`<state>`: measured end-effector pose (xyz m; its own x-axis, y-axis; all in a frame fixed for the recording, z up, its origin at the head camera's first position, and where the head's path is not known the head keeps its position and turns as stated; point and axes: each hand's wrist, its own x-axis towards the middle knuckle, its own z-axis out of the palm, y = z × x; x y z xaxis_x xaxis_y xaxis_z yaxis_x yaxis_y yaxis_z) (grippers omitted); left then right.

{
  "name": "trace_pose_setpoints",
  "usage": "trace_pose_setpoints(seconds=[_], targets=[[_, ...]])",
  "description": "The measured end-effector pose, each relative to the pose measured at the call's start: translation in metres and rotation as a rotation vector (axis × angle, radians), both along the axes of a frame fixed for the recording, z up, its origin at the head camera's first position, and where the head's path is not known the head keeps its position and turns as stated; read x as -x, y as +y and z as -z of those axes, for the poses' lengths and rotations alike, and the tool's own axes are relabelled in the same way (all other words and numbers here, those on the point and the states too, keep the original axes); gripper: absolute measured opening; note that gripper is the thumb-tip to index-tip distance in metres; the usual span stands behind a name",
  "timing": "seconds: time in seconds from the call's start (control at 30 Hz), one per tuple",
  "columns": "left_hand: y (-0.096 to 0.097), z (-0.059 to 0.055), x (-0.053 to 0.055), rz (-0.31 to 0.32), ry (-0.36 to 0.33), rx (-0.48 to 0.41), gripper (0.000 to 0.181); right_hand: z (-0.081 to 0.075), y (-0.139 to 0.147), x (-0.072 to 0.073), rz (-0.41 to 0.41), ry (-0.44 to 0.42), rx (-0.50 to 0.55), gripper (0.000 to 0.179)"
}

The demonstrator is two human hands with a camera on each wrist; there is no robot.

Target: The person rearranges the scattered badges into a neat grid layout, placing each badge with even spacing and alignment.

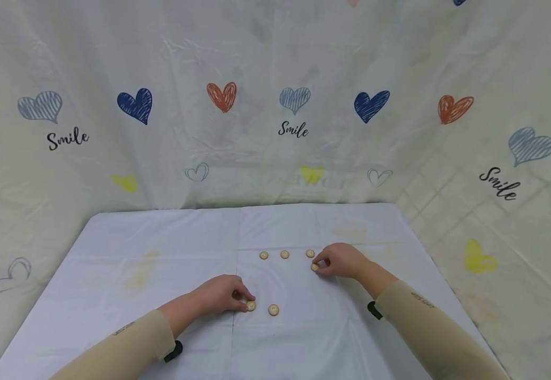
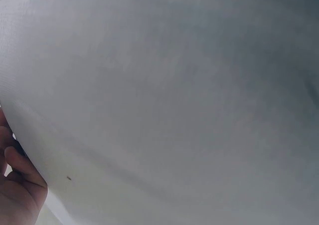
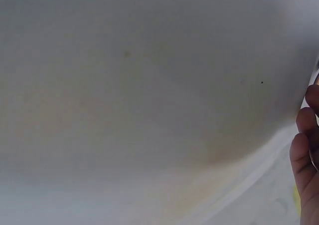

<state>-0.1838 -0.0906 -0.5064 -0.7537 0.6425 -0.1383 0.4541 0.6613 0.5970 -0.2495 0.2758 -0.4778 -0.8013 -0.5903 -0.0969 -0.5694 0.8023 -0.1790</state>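
So the head view had nearly all the good stuff. The left hand (image 1: 220, 294) had a disc (image 1: 251, 305) pinched between thumb and finger, with a spare disc (image 1: 273, 310) lying just to its right on the white cloth (image 1: 90, 264). The right hand (image 1: 341, 260) was pinching one too — its disc (image 1: 314, 267) sat just on the near side of the right-end disc (image 1: 310, 253) in the far row. The middle disc (image 1: 284, 254) and left-end disc (image 1: 263, 255) of that row lay loose on the cloth (those two were the closer pair). Couldn't tell whether either pinched disc was touching the cloth.

The wrist cams were a different story. The left one was mostly a blurry pale surface (image 2: 159, 85) with a dark speck (image 2: 69, 178), and the left hand only poked in at the lower left. The right one gave me fingers at the right edge and a tan stain (image 3: 214, 160) — going by those two alone, I couldn't tell what either hand was gripping. Only the head view showed the discs, plus the tan sleeves (image 1: 128, 343) and the "Smile" lettering (image 1: 293, 129) on the wall sheet (image 1: 176, 63).
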Motion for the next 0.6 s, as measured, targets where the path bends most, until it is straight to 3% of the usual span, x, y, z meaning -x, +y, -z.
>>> trace_pose_setpoints(seconds=[0.6], targets=[[0.0001, -0.0003, 0.0002, 0.002, -0.003, -0.004, 0.022, -0.0078, -0.0002, 0.0011, 0.077, -0.070, 0.032, 0.030]])
